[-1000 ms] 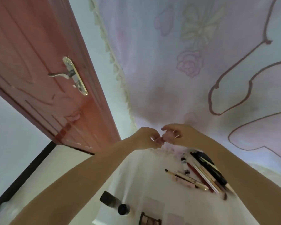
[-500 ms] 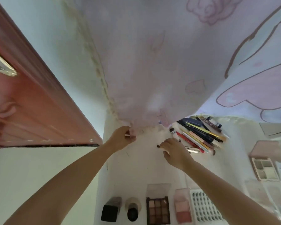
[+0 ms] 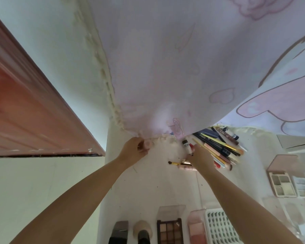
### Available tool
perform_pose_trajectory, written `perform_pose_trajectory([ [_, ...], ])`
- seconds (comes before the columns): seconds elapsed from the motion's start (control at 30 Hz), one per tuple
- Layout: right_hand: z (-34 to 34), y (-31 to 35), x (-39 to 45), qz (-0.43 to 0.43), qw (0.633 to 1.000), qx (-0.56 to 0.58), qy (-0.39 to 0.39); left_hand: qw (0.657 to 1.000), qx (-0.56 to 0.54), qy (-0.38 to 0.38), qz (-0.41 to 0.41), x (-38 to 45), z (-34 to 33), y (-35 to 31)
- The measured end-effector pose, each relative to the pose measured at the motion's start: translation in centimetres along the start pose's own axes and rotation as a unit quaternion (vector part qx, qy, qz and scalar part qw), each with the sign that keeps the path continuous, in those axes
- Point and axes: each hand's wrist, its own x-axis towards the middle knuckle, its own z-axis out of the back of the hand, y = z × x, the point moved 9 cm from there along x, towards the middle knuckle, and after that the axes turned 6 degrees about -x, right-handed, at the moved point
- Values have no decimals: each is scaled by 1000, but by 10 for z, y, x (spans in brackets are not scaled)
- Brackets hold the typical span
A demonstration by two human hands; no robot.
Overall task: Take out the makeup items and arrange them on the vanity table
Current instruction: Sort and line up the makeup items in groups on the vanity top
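The left hand [image 3: 133,150] pinches a small pale pink item [image 3: 147,143] at the frilled hem of the curtain [image 3: 165,76]; I cannot tell what the item is, because the fingers hide most of it. The right hand [image 3: 200,158] reaches down on the near end of the heap of pencils and brushes [image 3: 218,147], its fingers bent down over them, but whether it already grasps one I cannot tell.

Taking this heap as landmark: it lies on the white surface [image 3: 148,191] just under the curtain hem, and the small white tube with a dark cap [image 3: 186,144] is touching its left side. A thin brush with a gold handle [image 3: 174,163] lies just left of the right hand. Nearer to the camera stands a row: a dark box [image 3: 119,232], a round jar [image 3: 142,231], an eyeshadow palette [image 3: 169,230], a blush case [image 3: 196,229] and a white tray of lashes [image 3: 220,228]. To the right of the heap is an open pink palette [image 3: 282,184].

The pencils are probably light, stiff and smooth, so they roll easily; better to hold one in the middle with two fingers. The palettes look fragile inside, so I would take them flat, by the edges
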Motion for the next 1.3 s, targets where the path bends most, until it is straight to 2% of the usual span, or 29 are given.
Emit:
perform_pose_trajectory([
  [0.1,7,0,-1,11,1000,17,-6,993,-107,6,39,-3,-1,4],
  [0.2,32,-4,-11,33,996,57,-54,998,-53,13,18,-7,1,1],
  [0.3,56,-16,-31,45,983,159,-77,998,-33,-47,27,-23,18,-1],
  [0.37,72,-23,-45,45,953,286,-86,991,-53,-123,5,-40,35,-16],
  [0.43,90,-20,-58,58,910,404,-74,984,-52,-161,-48,-55,45,-49],
  [0.53,130,1,-76,117,864,487,-51,988,-67,-85,-112,-67,35,-116],
  [0.6,160,19,-90,179,856,481,-54,983,-127,-42,-128,-74,26,-158],
  [0.77,220,25,-117,259,832,479,-102,946,-290,-35,-143,-85,20,-225],
  [0.9,248,15,-129,295,814,485,-120,910,-386,-20,-152,-90,14,-257],
  [1.03,271,-11,-129,266,796,515,-176,881,-456,-37,-124,-86,24,-277],
  [1.13,290,-13,-131,274,808,486,-187,921,-372,2,-119,-87,25,-291],
  [1.2,303,-5,-132,285,833,430,-198,963,-218,-15,-156,-93,31,-306],
  [1.23,309,0,-132,286,848,399,-202,973,-134,-29,-186,-97,34,-315],
  [1.3,316,11,-131,281,871,357,-188,968,-13,-54,-244,-105,35,-335],
])
